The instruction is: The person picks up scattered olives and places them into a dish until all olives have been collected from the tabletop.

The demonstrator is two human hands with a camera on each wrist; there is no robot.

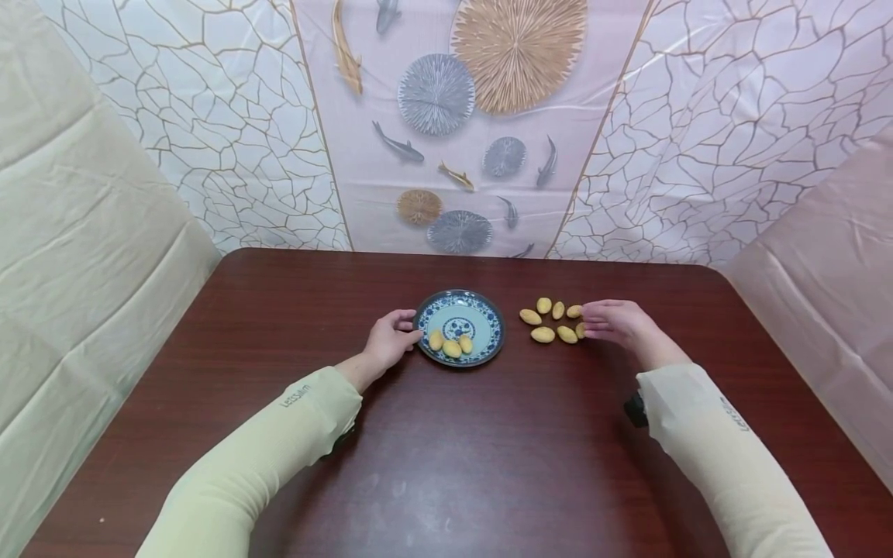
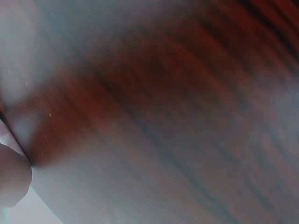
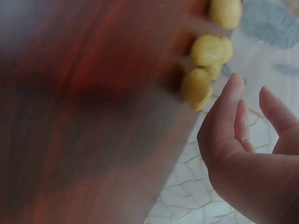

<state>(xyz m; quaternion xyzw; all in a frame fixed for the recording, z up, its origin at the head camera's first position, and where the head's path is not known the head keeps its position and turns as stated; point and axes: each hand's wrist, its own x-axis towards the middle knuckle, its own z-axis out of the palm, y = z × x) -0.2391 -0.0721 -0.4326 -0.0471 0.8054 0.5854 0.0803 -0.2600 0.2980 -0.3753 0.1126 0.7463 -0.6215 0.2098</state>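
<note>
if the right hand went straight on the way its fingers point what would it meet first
The right hand would probably meet one of the two yellow ovals nearest it; depth leaves it unclear which comes first.

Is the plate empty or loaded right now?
Partly loaded: three yellow pieces lie on the near part of the plate; its far part is bare.

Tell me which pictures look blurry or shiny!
Head view: mostly clear, with pale glare on the front of the table. Left wrist view: the blurriest, the table all smeary with a dark band across it and only a bit of left hand at the edge. Right wrist view: smeary table again, but the right hand is clearer and the yellow lumps a little soft.
</note>
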